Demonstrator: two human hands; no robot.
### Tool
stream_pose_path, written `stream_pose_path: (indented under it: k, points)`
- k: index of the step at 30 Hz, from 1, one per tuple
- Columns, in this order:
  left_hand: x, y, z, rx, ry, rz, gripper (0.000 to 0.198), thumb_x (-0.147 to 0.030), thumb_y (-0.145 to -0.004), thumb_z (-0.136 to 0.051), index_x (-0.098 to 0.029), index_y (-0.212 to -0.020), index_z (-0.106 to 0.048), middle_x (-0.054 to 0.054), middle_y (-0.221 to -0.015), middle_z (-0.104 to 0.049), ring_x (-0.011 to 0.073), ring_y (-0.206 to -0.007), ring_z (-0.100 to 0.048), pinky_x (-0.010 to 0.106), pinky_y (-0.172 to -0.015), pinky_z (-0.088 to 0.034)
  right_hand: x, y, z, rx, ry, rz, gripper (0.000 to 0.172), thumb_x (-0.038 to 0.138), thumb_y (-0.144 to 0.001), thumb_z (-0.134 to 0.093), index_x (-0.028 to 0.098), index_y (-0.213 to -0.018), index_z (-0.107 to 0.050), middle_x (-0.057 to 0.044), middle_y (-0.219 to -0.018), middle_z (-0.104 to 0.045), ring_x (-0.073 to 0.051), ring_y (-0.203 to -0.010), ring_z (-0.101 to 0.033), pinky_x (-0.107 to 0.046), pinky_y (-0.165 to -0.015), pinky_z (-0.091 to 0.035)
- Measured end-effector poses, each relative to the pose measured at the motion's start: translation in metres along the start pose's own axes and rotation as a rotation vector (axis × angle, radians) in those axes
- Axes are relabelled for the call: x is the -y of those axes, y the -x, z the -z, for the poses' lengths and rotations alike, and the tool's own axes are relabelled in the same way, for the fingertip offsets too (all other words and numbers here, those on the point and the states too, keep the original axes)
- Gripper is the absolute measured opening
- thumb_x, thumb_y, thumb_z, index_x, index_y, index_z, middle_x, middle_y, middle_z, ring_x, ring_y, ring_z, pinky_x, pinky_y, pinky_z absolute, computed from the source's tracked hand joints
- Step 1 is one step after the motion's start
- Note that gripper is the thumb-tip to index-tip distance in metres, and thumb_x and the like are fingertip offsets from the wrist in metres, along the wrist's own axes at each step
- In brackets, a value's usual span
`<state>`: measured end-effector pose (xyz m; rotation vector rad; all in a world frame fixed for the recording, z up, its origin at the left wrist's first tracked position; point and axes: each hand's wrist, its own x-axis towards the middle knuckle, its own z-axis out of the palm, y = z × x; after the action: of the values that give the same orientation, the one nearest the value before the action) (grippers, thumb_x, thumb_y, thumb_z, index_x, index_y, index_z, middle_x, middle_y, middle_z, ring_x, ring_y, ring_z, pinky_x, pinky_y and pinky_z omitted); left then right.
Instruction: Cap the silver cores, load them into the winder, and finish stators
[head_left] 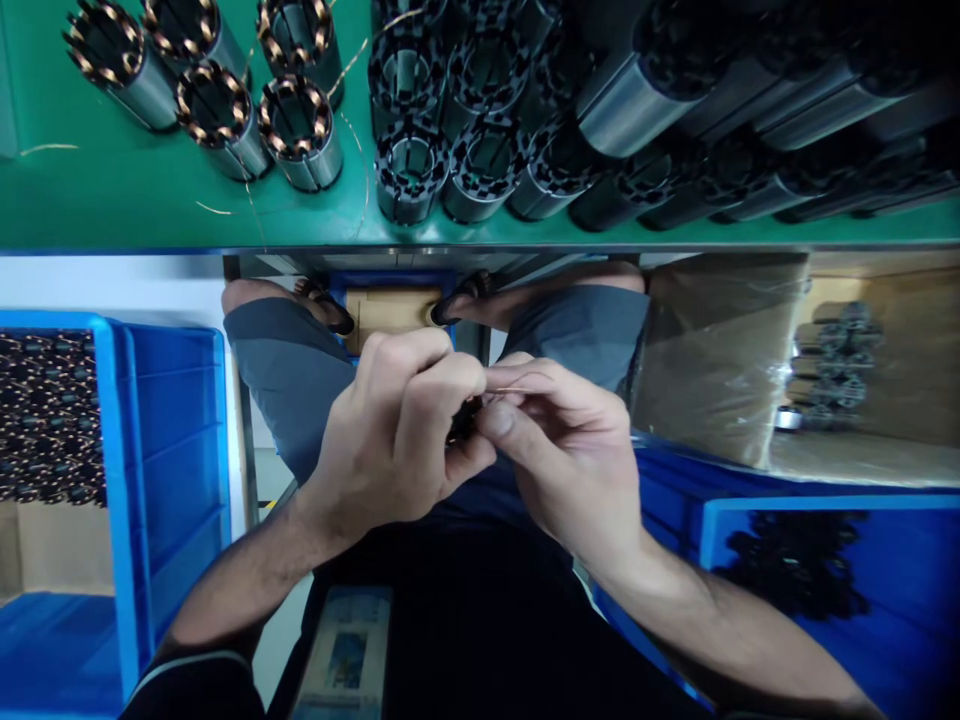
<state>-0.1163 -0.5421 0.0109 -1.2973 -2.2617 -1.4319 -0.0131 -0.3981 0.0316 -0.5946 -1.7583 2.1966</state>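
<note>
Above my lap, my left hand (401,435) is closed round a small dark part with a hint of copper, apparently a motor stator (463,420); the fingers cover most of it. My right hand (574,455) meets it from the other side, thumb and forefinger pinching a thin copper wire (517,389) close to the part. On the green bench top ahead stand several copper-wound stators (311,165) at the left. Rows of stators with black end pieces and no visible copper (480,190) fill the middle and right, some lying on top.
A blue crate (169,440) at my left holds many copper-wound parts. To my right are a plastic-lined carton (712,360) with metal cylinders and a blue bin (900,580) with black pieces. Wire scraps (214,209) lie near the bench's front edge (480,248). A phone (343,650) lies at my lap.
</note>
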Motion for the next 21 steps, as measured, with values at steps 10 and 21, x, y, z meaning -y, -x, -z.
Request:
stream_pose_path:
  k: [10, 21]
  points:
    - [0.003, -0.006, 0.020, 0.282, 0.440, 0.296, 0.012, -0.036, -0.115, -0.074, -0.026, -0.121, -0.076, 0.008, -0.111, -0.071, 0.0171, -0.086, -0.074, 0.027, -0.069, -0.064, 0.046, -0.032, 0.040, 0.364, 0.568, 0.357, 0.011, 0.025, -0.102, -0.098, 0.031, -0.106, -0.090, -0.009, -0.129, -0.086, -0.031, -0.123, -0.083, -0.048, -0.109, -0.073]
    - [-0.002, 0.022, 0.006, -0.014, -0.032, -0.058, 0.043, -0.040, -0.092, -0.107, -0.026, -0.122, -0.079, 0.003, -0.105, -0.083, 0.0200, -0.089, -0.083, 0.031, -0.083, -0.070, 0.051, -0.025, 0.059, 0.462, 0.427, -0.216, 0.023, 0.039, -0.110, -0.091, 0.025, -0.097, -0.079, -0.011, -0.124, -0.092, -0.029, -0.116, -0.090, -0.041, -0.095, -0.077]
